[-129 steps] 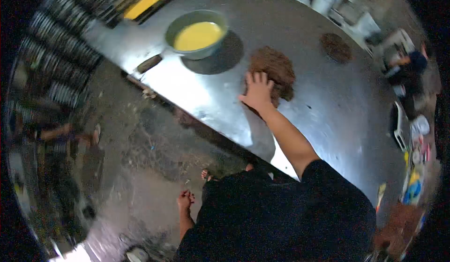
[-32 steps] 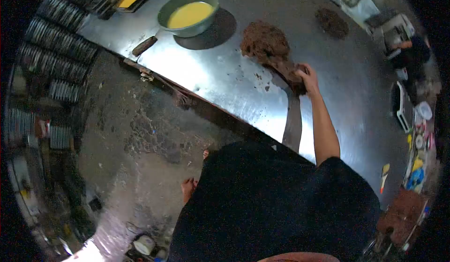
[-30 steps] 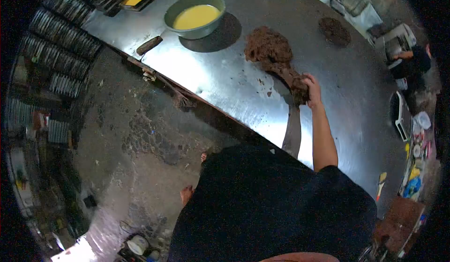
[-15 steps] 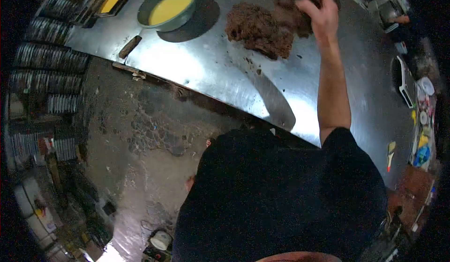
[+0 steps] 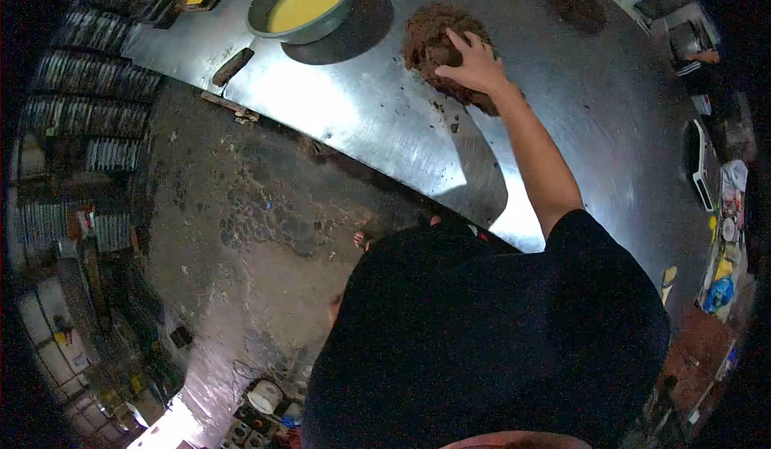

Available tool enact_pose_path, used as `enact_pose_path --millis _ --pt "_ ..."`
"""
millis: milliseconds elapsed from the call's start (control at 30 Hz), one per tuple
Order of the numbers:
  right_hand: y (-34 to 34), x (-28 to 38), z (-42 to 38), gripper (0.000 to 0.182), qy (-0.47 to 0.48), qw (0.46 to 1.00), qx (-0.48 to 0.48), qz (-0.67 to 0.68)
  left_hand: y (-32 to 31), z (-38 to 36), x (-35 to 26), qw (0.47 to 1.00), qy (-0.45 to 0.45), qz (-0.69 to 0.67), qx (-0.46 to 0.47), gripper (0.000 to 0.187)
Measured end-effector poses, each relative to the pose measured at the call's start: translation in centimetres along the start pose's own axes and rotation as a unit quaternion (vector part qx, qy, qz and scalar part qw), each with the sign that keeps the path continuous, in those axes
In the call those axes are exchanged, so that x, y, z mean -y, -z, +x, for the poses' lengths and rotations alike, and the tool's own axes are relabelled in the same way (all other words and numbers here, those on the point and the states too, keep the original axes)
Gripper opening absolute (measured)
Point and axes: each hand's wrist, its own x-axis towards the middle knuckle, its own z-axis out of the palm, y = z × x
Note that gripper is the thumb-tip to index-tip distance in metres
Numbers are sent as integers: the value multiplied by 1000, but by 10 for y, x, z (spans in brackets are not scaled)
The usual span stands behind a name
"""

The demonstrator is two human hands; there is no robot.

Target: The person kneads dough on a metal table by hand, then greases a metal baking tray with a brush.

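My right hand (image 5: 475,65) lies on a crumbly dark brown dough-like mass (image 5: 428,25) on the metal table (image 5: 554,128). Its thumb and fingers are spread around a lump on top of the mass, and the palm side is hidden. Small brown crumbs (image 5: 454,127) are scattered just in front. To the left stands a grey-green bowl (image 5: 259,22) with yellow liquid (image 5: 309,4) in it. My left hand does not show.
A flat brown patch (image 5: 574,5) lies at the table's far right. A short dark brown piece (image 5: 234,67) rests near the left front edge. Farther right are a white-edged tray (image 5: 701,172) and a brush (image 5: 668,279). Stacked trays (image 5: 92,91) fill the left side.
My right hand has moved left with the brown clump, from the far part of the table onto the mass. The view has shifted slightly.
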Motion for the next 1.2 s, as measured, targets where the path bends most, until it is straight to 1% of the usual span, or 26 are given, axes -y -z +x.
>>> enact_pose_path --millis 33,100,133,167,233,267,300,367,400,433,500,533,567,600,633,667,700,733,767,800,833,867,933,1067,1133,1200 --pt "15 1 4 87 4 1000 -4 2 1 -6 15 998 -1 56 -7 31" --pt "32 0 14 84 24 982 -184 16 5 -20 34 991 4 130 -14 31" --pt "31 -9 35 78 80 948 -308 31 6 -28 41 988 9 151 -15 31" --pt "23 -10 58 78 79 948 -307 31 5 -33 47 986 14 165 -14 31" --pt "-1 -5 84 77 35 969 -243 17 8 -42 54 984 23 178 -15 31" --pt "-24 -8 89 81 15 996 -83 41 9 -45 55 982 26 188 -18 31" --pt "-22 -4 94 81 18 995 -87 47 11 -49 56 982 27 183 -25 31" --pt "-2 8 113 82 -27 998 40 -30 15 -57 54 984 36 166 -47 32" --pt "35 9 121 88 33 992 104 65 16 -63 48 985 44 153 -59 32" --pt "39 7 137 88 41 991 108 67 16 -69 42 986 51 137 -79 32" --pt "32 -10 185 96 59 991 -78 89 9 -83 20 985 65 111 -111 32" --pt "14 -23 204 96 62 991 -72 93 8 -94 7 990 58 39 -121 32" --pt "-18 -39 228 100 66 994 -13 91 7 -89 27 989 62 37 -127 32" --pt "-26 -35 235 105 73 992 43 88 1 -80 53 986 86 -112 -90 32" --pt "-33 -33 242 105 81 992 44 91 -1 -72 77 959 105 -260 -51 34" --pt "-32 -27 232 104 40 996 56 50 -3 -79 80 957 105 -264 -56 34" --pt "-33 -25 230 104 -2 998 69 8 -5 -95 85 994 -53 84 -40 34" --pt "-27 -28 230 99 6 993 107 42 -7 -111 92 876 -186 423 -135 34" --pt "-34 -34 231 99 6 993 114 40 -18 -109 110 970 -124 200 -61 33" --pt "-38 -40 236 98 -5 991 121 60 -27 -110 122 980 -39 -196 -20 32" --pt "-34 -40 241 97 -14 989 122 79 -35 -115 119 903 46 -426 -43 31" --pt "-25 -36 239 97 -9 990 115 76 -38 -109 124 962 64 -254 -71 31" --pt "-12 -34 221 93 45 986 146 68 -37 -115 114 992 77 -21 -93 31" --pt "-20 -38 199 83 36 993 91 67 -24 -108 101 994 65 62 -66 31" --pt "-23 -40 183 77 109 992 -40 46 -14 -99 97 993 58 94 -47 30" --pt "3 -17 133 71 142 988 -57 22 0 -86 92 991 48 122 -28 30"
